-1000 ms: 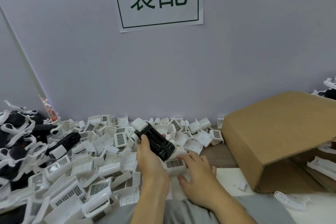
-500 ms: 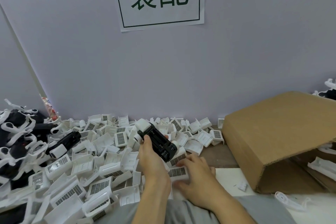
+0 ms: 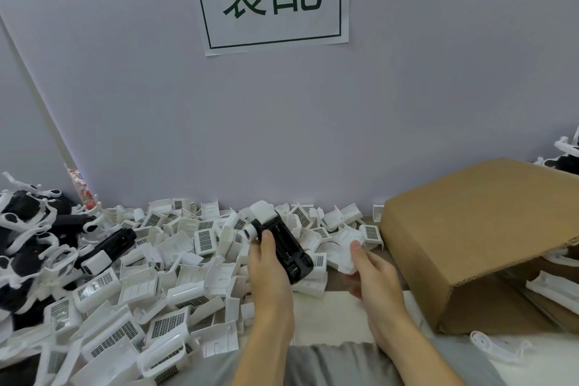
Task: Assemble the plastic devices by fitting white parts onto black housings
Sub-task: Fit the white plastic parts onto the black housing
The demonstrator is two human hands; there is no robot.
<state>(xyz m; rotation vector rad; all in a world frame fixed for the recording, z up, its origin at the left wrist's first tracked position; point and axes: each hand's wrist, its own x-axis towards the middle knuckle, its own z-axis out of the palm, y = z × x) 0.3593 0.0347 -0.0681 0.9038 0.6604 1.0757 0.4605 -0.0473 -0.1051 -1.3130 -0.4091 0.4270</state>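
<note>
The left hand (image 3: 271, 276) grips a black housing (image 3: 286, 244) above the white parts (image 3: 175, 263) heap's edge, while the right hand (image 3: 372, 279), just beside, pinches a white grille part (image 3: 346, 252) over bare counter (image 3: 329, 320).

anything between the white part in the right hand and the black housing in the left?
Nothing visible. The right hand holds the white part beside the black housing gripped by the left hand; only open air and the parts pile below separate them.

Black housing (image 3: 286, 246) in left hand (image 3: 269, 279), white part (image 3: 346, 255) in right hand (image 3: 374, 279).
</note>
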